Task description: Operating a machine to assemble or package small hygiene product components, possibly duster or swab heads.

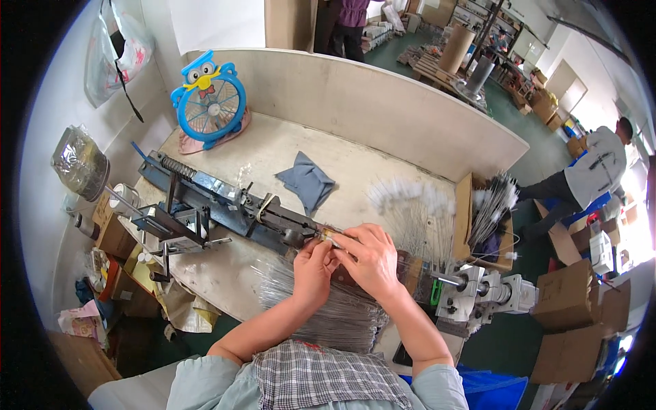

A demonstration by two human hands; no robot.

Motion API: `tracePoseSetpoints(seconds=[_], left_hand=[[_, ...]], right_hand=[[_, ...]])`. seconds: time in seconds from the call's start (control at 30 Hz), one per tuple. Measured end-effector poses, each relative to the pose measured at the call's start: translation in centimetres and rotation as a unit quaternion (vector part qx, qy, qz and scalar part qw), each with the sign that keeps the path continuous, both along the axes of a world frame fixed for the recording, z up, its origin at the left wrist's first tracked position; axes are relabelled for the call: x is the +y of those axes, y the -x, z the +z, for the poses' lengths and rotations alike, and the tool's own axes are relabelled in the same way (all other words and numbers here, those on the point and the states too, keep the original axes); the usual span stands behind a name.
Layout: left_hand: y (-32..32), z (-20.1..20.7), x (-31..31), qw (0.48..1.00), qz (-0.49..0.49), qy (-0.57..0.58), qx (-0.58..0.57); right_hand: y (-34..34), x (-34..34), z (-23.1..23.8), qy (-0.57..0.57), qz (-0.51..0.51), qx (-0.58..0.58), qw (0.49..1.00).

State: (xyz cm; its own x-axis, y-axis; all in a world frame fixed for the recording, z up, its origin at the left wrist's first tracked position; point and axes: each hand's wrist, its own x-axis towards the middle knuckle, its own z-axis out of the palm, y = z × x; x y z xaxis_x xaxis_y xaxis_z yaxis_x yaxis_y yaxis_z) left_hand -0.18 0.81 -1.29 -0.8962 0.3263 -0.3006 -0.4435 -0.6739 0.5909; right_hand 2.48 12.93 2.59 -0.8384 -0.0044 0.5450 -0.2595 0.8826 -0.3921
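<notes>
My left hand (313,275) and my right hand (370,257) meet at the right end of a long dark metal bench fixture (229,201). The fingers of both are closed in a pinch around a small spot there, and what they hold is too small and covered to name. Below them, a thick bundle of thin metal wires (335,316) lies across the table's near edge, partly under my forearms. To the right of my right hand, many thin wires with white tufted ends (417,197) are spread on the table.
A crumpled grey cloth (309,183) lies behind the fixture. A blue cartoon-shaped fan (212,106) stands at the back left. On the right are a cardboard box of wires (465,215) and a grey metal machine (478,295). A low partition (328,102) borders the table; people are beyond it.
</notes>
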Motion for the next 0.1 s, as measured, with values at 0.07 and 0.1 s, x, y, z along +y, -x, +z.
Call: tracePoseSetpoints(seconds=[0.07,0.1], left_hand=[[0.21,-0.33,0.27,1.000,0.007,-0.014,-0.007],[-0.16,-0.65,0.35,0.999,0.011,-0.024,-0.018]], right_hand=[[0.26,0.13,0.01,-0.006,0.000,-0.004,1.000],[-0.06,0.16,-0.08,-0.007,-0.002,-0.012,1.000]])
